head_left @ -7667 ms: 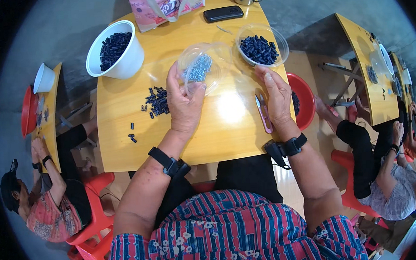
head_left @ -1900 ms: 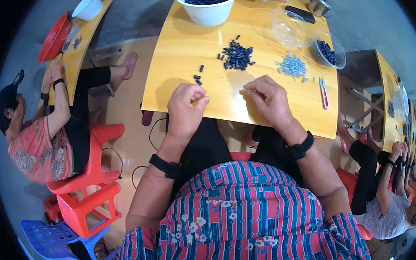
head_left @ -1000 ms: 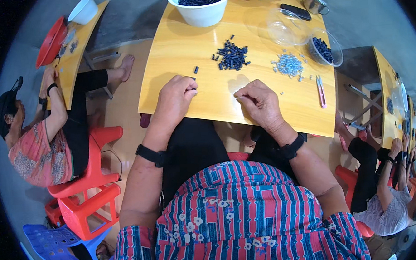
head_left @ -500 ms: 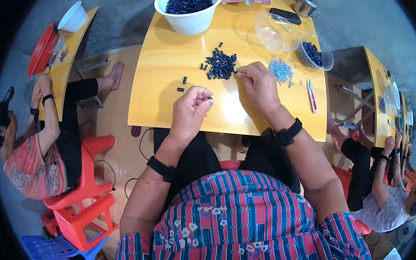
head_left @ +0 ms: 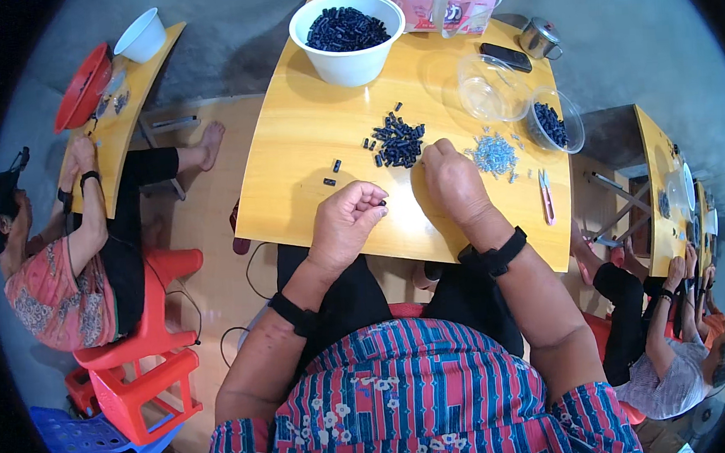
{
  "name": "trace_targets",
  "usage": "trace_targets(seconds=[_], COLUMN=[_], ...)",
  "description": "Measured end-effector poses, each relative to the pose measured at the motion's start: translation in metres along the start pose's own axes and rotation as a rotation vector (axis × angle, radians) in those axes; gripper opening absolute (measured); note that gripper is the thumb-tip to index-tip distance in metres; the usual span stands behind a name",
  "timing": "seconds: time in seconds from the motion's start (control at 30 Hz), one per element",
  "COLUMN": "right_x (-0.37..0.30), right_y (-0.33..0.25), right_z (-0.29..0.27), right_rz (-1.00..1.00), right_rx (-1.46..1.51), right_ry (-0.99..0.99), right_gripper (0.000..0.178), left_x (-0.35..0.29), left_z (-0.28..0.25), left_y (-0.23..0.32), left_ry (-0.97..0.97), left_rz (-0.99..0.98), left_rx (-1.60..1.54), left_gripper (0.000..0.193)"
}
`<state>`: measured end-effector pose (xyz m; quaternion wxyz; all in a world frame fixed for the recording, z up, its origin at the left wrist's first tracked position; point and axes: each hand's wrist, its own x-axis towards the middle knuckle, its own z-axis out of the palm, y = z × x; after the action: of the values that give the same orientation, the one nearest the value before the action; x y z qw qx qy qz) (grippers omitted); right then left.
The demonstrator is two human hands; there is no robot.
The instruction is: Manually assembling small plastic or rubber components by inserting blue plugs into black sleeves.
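Observation:
My left hand (head_left: 347,225) is closed in a pinch above the table's near edge, with a small black plastic piece (head_left: 383,202) at its thumb and fingertips. My right hand (head_left: 457,181) has its fingers bent together at the right edge of a loose pile of small black plastic pieces (head_left: 399,139); whatever its fingertips hold is hidden behind the hand. Two single black pieces (head_left: 337,166) lie left of the pile. Beyond my right hand is a heap of tiny clear-bluish parts (head_left: 493,154).
A white tub (head_left: 353,68) of black pieces stands at the back, beside a pink bag (head_left: 465,4). Toward the right are an empty clear bowl (head_left: 488,107), a clear bowl of black pieces (head_left: 573,139), a phone (head_left: 506,57), a metal mug (head_left: 540,39) and pink-handled snips (head_left: 548,198).
The whole view has shifted, so the table sits lower in it. My right hand has turned its back upward at the pile's edge, hiding its fingertips. My left hand keeps its pinch.

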<state>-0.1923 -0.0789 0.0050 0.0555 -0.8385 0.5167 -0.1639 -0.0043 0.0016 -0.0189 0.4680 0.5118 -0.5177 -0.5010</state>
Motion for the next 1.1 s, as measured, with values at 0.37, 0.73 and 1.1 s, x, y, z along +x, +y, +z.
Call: trace_targets(seconds=[0.37,0.73,1.1], right_x=[-0.025,-0.067,-0.086], right_y=[-0.003,-0.024,-0.030], right_z=[-0.004,-0.034,-0.033], right_rz=[0.016,0.565,0.479], right_rx=[0.627,1.648,1.898], right_ry=[0.082,-0.145,-0.190], right_gripper=[0.019,0.020,0.022], left_x=[-0.008,-0.040,-0.051], left_z=[0.003,0.021,0.029], left_y=[0.001,0.026,0.040], left_ry=[0.061,-0.003,-0.037], left_rz=[-0.013,-0.042,0.023], left_rx=[-0.160,-0.297,-0.319], left_gripper=[0.018,0.019,0.020])
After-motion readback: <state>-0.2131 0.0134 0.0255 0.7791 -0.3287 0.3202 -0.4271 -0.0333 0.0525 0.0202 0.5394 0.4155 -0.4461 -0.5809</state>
